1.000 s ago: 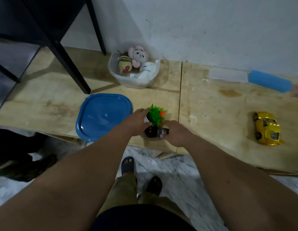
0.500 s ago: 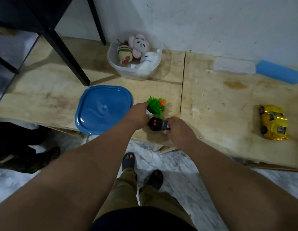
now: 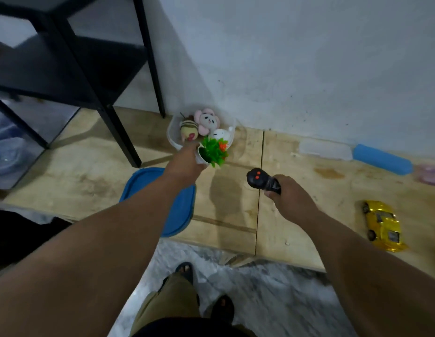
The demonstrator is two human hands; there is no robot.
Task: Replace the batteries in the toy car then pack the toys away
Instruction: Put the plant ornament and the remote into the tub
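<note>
My left hand point(image 3: 185, 164) grips a small white pot with a green toy plant point(image 3: 213, 152), held in the air just in front of the clear plastic tub point(image 3: 172, 139). The tub holds a striped bee plush point(image 3: 188, 130), a pink flower plush point(image 3: 207, 120) and a white plush point(image 3: 221, 135). My right hand point(image 3: 288, 197) is closed on a black remote control point(image 3: 259, 180) with red buttons, raised above the wooden platform point(image 3: 231, 203). The yellow toy car point(image 3: 383, 226) lies on the platform at the right, apart from both hands.
A blue lid point(image 3: 181, 210) lies on the platform under my left forearm. A black metal stand point(image 3: 124, 137) rises at the left. A blue foam roll point(image 3: 383, 159) lies by the white wall at the right. Below the platform's edge are a marble floor and my sandalled feet.
Both hands have lifted off the platform's front edge. The left carried the toy plant up toward the tub. The right raised the remote and drew it to the right.
</note>
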